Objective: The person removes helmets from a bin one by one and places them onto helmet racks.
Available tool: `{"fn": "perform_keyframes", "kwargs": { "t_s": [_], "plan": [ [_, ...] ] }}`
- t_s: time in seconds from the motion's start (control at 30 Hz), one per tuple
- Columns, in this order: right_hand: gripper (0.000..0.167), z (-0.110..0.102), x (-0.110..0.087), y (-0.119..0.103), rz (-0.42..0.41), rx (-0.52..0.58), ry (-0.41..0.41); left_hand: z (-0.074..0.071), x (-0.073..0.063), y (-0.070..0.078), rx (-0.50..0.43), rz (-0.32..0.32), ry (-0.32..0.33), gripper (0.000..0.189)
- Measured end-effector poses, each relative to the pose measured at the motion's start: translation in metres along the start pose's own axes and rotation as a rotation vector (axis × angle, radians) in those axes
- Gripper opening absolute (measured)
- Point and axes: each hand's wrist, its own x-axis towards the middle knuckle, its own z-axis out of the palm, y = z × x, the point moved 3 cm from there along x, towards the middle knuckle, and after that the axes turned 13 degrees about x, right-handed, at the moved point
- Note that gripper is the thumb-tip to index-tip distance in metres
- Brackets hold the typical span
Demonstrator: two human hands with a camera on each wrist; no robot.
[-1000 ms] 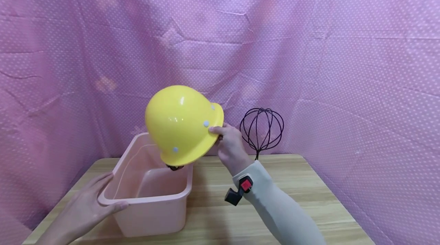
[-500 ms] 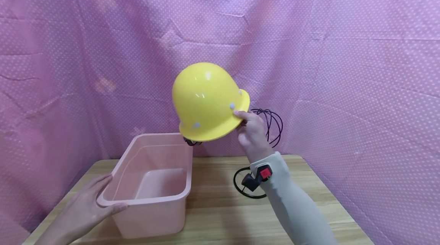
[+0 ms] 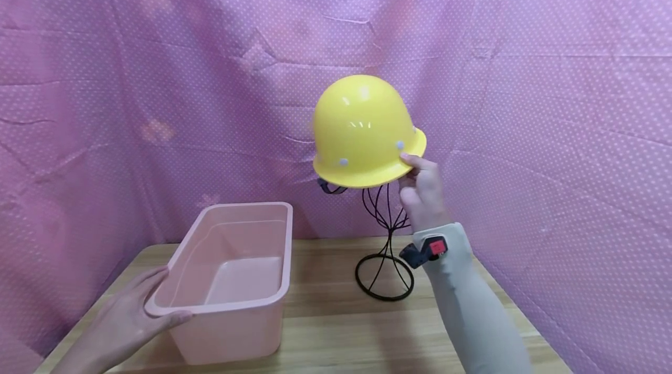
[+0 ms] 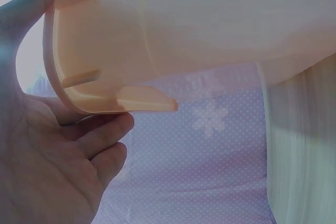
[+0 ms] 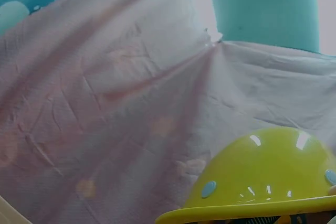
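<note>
My right hand (image 3: pixel 424 190) pinches the brim of a yellow hard hat (image 3: pixel 362 129), thumb on the outer side. Dome up, the hat hangs in the air over a black wire stand (image 3: pixel 390 229) and hides the stand's top; whether they touch I cannot tell. A dark strap (image 3: pixel 331 188) shows under its brim. In the right wrist view the hat (image 5: pixel 268 174) fills the lower right. My left hand (image 3: pixel 123 318) grips the near left rim corner of a pink plastic bin (image 3: pixel 287 245). Fingers curl by the rim in the left wrist view.
The bin stands on the left of a wood-grain table (image 3: pixel 325 333), with the stand's round base to its right. A pink-purple dotted cloth (image 3: pixel 220 100) hangs behind the table and along both sides.
My right hand has carried the hard hat up and right from above the bin to above the wire stand, and the hat is more level. The left hand stays on the bin.
</note>
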Motion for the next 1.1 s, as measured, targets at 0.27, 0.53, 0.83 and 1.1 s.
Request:
{"fn": "perform_keyframes", "kwargs": {
  "t_s": [0.27,0.53,0.83,1.1],
  "plan": [
    [0.059,-0.024,0.016,-0.026,-0.026,0.146,0.110,0.001,-0.002,-0.003,0.012,-0.003,-0.014,0.098],
    [0.073,-0.051,0.022,-0.040,-0.034,0.230,0.150,0.002,-0.002,-0.001,0.012,0.002,0.021,0.098],
    [0.066,-0.073,0.018,-0.044,-0.042,0.256,0.158,0.003,-0.001,0.000,0.021,0.004,0.045,0.097],
    [0.064,-0.090,0.016,-0.041,-0.031,0.267,0.209,0.003,0.001,-0.002,0.024,0.025,0.049,0.097]
  ]
}}
